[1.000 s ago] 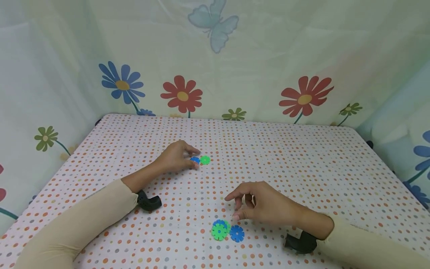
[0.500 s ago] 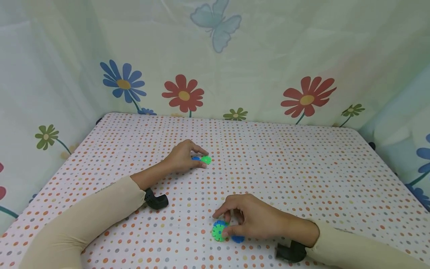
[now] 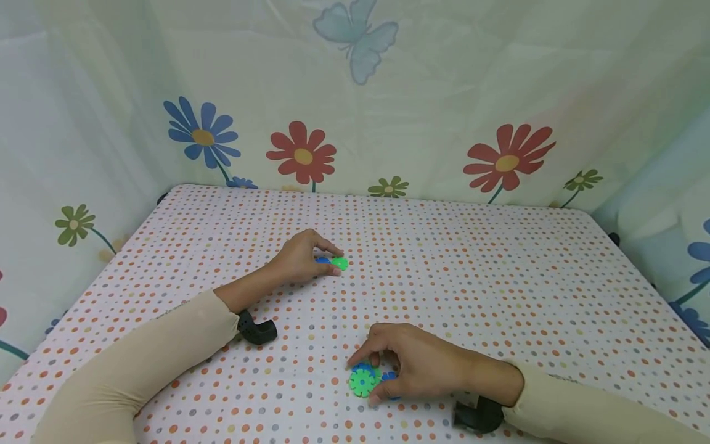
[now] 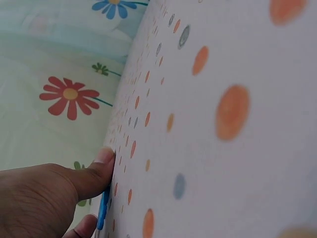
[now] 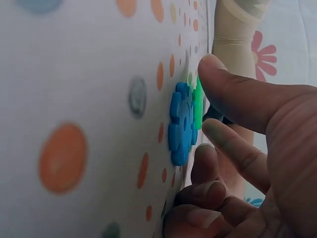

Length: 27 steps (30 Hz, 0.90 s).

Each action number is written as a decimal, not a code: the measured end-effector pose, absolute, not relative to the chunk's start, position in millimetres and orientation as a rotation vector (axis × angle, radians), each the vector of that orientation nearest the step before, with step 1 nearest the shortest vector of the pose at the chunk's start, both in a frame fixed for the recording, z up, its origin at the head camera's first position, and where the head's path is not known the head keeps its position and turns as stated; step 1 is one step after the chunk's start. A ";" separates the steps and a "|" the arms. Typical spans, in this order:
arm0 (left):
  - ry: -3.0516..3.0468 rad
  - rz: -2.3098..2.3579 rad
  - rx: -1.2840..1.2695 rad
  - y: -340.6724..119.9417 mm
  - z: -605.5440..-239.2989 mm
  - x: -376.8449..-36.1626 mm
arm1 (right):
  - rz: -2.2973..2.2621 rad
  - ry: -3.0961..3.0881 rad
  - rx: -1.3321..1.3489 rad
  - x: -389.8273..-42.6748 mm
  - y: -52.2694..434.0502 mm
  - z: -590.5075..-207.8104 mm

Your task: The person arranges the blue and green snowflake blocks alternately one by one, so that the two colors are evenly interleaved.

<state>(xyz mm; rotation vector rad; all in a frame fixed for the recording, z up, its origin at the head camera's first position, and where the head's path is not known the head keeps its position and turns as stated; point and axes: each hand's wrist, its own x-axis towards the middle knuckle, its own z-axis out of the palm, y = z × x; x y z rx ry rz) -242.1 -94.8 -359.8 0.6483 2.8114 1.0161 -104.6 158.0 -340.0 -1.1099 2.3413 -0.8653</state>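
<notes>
Dotted cloth point(image 3: 471, 259) under floral walls; left hand point(image 3: 299, 262) pinches a blue-and-green pair point(image 3: 333, 263) mid-table; right hand point(image 3: 413, 364) curls fingers round the near disc cluster point(image 3: 363, 379), flat on cloth; neither lifted yet, joining looks unfinished.

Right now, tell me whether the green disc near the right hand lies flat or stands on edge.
Flat. The green disc lies face-up on the dotted cloth, overlapping a blue disc; the right hand touches the pile.

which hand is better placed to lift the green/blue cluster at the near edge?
Right, likely. The right hand already curls over the near cluster, fingertips touching it. The left hand is farther up the table, pinching the blue and green pair.
</notes>
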 end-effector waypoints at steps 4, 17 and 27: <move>2.823 1.016 0.665 -94.7 -360.5 -242.6 | -0.848 2.339 -1.130 -104.9 158.4 -340.6; 2.820 1.000 0.675 -95.1 -358.7 -241.8 | -0.817 2.344 -1.171 -104.3 157.0 -341.7; 2.804 1.020 0.673 -95.2 -358.2 -241.4 | -0.808 2.349 -1.187 -103.8 157.5 -341.6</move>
